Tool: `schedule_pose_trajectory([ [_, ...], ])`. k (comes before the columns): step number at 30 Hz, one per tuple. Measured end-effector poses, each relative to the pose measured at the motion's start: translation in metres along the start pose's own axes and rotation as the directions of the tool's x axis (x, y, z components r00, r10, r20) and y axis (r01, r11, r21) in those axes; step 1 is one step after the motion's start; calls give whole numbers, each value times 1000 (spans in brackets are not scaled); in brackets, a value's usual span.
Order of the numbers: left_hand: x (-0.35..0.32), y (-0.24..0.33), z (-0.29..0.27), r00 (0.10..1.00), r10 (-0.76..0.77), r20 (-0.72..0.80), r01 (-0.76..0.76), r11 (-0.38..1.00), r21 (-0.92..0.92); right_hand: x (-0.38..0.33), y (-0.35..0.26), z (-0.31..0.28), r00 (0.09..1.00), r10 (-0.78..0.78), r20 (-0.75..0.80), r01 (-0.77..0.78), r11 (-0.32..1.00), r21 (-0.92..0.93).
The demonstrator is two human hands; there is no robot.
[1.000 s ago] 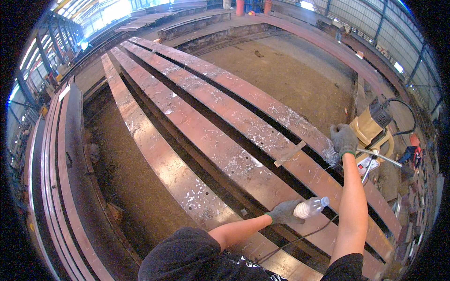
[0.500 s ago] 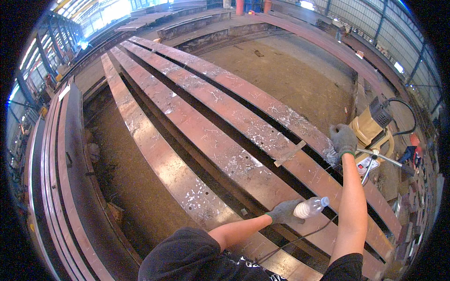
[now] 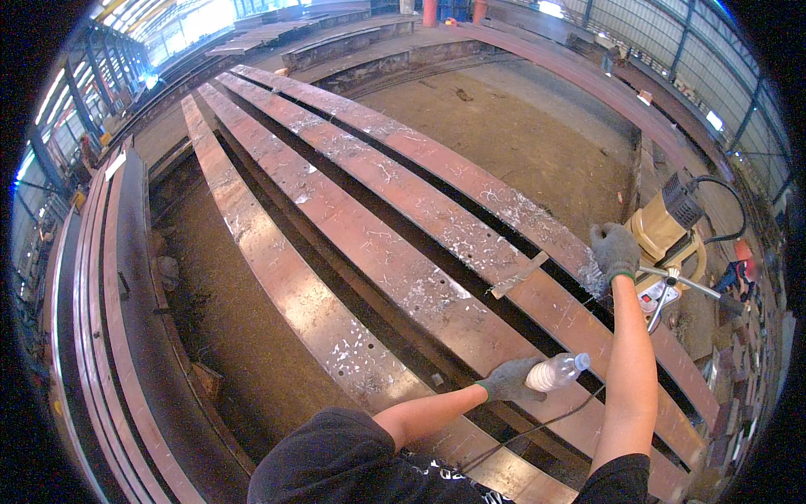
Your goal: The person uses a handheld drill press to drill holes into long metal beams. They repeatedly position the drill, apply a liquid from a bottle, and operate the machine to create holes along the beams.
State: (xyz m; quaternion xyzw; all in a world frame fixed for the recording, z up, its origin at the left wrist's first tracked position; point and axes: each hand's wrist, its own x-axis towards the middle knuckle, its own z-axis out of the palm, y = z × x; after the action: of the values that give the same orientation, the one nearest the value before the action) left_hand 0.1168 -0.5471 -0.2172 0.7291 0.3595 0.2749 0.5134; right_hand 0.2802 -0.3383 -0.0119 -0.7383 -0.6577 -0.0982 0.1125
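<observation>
My left hand [image 3: 510, 380], in a grey work glove, is closed around a clear plastic bottle [image 3: 552, 374] with a blue cap and pale contents. The bottle tilts, its cap toward the right, above the steel beams. My right hand [image 3: 617, 250], also gloved, is closed at the left side of a yellow drilling machine [image 3: 659, 227] with a dark motor top. What its fingers hold, if anything, is hidden. A spoked feed handle [image 3: 672, 277] sticks out below that hand. Metal shavings [image 3: 594, 279] lie on the rightmost beam [image 3: 437, 164] just under it.
Several long reddish steel beams run away from me with dark gaps between them. A short flat bar [image 3: 519, 277] lies across one gap. A black cable [image 3: 537, 430] trails near my body. More beams [image 3: 126, 319] lie at the left. A person in red [image 3: 740, 267] is at the far right.
The person at the far right has moved further into sight. Both my hands, the bottle and the drilling machine stay in the same places.
</observation>
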Motion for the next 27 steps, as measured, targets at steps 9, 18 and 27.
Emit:
schedule_pose_trajectory([
  [9,17,-35,25,999,34,-13,-33,997,70,0,-1,3,1000,12,-24,-12,1000,19],
  [18,4,-4,4,1000,-6,21,5,1000,22,1,4,8,1000,2,-7,-1,1000,24],
  [27,9,-14,12,1000,-12,15,12,1000,26,-2,2,8,999,-30,-11,31,999,45],
])
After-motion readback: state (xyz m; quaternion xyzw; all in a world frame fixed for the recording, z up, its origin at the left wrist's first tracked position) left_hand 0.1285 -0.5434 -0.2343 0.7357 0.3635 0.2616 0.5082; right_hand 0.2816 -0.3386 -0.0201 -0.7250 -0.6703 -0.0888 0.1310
